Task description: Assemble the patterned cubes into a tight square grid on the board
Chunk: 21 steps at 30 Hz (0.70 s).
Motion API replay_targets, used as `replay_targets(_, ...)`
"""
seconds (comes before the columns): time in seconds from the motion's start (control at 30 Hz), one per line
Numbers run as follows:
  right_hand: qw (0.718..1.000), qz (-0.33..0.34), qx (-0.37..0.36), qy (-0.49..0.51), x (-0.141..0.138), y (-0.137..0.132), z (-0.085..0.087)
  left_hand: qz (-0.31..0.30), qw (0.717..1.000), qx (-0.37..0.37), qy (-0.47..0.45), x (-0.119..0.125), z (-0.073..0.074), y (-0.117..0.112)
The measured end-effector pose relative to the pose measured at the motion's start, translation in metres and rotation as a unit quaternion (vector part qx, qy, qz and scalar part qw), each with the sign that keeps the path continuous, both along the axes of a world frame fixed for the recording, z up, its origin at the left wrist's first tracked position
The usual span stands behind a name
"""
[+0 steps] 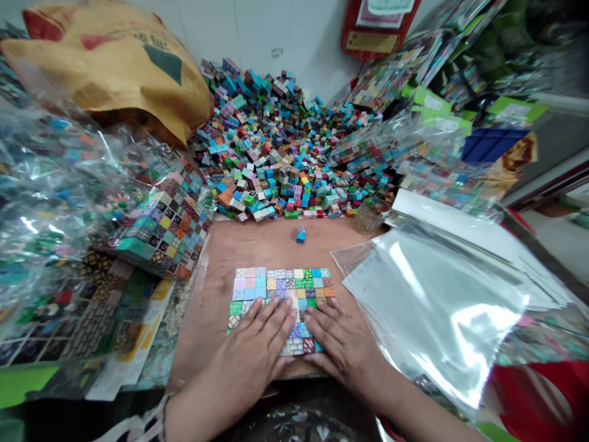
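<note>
A flat square of small patterned cubes (280,283) lies on a brown board (221,288) in front of me. My left hand (257,347) rests palm down on its near left part, fingers stretched out and flat. My right hand (338,341) lies the same way on the near right part, fingers spread over the cubes. Neither hand holds anything. One loose blue cube (300,234) sits on the board beyond the square.
A big heap of loose coloured cubes (285,147) fills the back. Packed cube sets in clear bags (161,227) pile up at left under a yellow sack (115,61). A stack of clear plastic bags (437,294) lies right; packaged sets (414,67) stand behind.
</note>
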State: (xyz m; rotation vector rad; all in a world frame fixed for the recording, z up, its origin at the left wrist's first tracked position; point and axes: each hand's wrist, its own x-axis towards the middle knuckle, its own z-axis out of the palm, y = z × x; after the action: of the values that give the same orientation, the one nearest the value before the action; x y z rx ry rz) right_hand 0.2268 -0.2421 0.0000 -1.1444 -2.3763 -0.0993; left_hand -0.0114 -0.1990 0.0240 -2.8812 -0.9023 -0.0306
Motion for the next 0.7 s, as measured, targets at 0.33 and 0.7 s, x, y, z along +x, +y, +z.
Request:
replay_targets(0.33, 0.997, -0.034, -0.063, 0.000, 0.001, 0.013, 0.041, 0.015, 0.989, -0.137, -0.060, -0.007, 0.040, 0.023)
replay_targets(0.7, 0.973, -0.091, -0.212, -0.025, 0.037, 0.149, 0.037, 0.185, 0.967, -0.152, -0.087, 0.020, 0.064, 0.148)
